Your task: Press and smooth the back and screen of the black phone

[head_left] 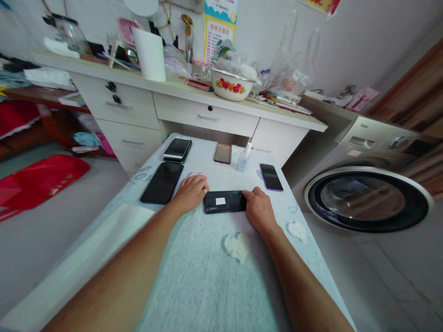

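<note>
A dark smartphone [226, 203] lies crosswise on the cloth-covered table, its back up with a small white sticker. My right hand [260, 208] grips its right end, thumb on the edge near the camera. Beside its left end rests my left hand [192, 191], fingers together and curled down; a bit of pale pink shows at their far side, too hidden to name. Left of that hand lies a large black phone [162, 183]. Beyond the hands are a brown phone case [223, 152] and a clear spray bottle [244, 157].
Stacked phones [177, 150] sit at the table's far left, and a purple-edged phone [272, 177] at its right. A white strip [90, 249] runs along the left side. A drawer desk [207, 110] stands behind; a washing machine [367, 180] is at the right.
</note>
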Available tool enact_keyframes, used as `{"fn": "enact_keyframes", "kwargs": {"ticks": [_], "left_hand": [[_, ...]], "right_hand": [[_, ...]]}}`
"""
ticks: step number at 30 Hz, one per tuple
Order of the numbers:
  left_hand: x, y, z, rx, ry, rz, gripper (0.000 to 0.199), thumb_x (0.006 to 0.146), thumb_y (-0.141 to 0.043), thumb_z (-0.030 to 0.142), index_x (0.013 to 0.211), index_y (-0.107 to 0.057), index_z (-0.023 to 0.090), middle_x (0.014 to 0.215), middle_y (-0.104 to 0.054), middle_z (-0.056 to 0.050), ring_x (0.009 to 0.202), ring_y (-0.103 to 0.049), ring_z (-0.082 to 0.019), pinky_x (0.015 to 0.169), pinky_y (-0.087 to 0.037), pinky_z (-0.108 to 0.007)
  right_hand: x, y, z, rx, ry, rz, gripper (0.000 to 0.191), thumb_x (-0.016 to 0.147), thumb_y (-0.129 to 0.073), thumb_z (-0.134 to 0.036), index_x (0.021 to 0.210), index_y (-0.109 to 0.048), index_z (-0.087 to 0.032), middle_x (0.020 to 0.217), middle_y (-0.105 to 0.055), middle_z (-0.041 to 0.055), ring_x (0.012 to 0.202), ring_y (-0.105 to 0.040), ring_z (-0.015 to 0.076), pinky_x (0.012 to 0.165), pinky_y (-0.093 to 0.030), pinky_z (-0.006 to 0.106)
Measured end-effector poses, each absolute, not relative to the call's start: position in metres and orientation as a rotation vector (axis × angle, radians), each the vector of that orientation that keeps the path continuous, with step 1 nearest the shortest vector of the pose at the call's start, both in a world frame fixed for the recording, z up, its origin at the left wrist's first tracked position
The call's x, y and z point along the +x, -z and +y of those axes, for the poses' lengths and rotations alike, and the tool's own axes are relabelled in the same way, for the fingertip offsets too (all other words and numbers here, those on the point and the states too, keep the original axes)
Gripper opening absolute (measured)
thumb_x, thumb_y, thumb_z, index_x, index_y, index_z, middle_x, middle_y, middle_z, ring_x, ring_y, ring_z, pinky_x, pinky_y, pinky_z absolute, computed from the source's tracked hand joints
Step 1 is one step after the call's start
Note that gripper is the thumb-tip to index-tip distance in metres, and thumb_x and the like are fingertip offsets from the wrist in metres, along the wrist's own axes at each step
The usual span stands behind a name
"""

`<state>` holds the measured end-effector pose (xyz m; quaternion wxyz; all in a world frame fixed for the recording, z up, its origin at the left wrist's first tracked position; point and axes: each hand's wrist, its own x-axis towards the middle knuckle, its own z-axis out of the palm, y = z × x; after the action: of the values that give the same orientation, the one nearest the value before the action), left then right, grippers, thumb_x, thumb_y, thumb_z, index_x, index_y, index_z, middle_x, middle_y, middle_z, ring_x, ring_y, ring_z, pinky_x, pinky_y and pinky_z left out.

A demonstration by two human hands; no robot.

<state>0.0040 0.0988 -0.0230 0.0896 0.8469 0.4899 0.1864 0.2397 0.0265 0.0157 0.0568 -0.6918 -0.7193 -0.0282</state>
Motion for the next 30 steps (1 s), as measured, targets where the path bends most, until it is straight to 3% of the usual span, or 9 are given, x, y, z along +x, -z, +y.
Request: {"fn": "enact_keyframes", "kwargs": {"ticks": [17,30], "left_hand": [[0.003,0.026,0.100,2.518,-0.595,1.425,0.021,0.087,-0.038,0.023,0.087,-0.059,0.022,0.134,-0.051,-0.005,0.131,-0.038,-0.022,0.112,-0.027,-0.045],[0.004,0.024,0.099,2.483,-0.579,1.439,0.020,0.087,-0.039,0.023,0.088,-0.059,0.022,0.136,-0.050,-0.005,0.132,-0.037,-0.023,0.112,-0.027,-0.045]], "right_hand": [[0.230,-0.021,0.029,-2.084,0.044,-2.277,0.041,0.094,-0.035,-0.016,0.125,-0.059,-0.030,0.102,-0.054,0.0083,0.095,-0.050,0.0204,0.079,-0.031,0.030],[0.249,-0.018,0.030,-2.199,0.076,-2.171,0.038,0.095,-0.033,-0.017,0.114,-0.065,-0.027,0.099,-0.054,0.0083,0.090,-0.051,0.0199,0.076,-0.032,0.029]]}}
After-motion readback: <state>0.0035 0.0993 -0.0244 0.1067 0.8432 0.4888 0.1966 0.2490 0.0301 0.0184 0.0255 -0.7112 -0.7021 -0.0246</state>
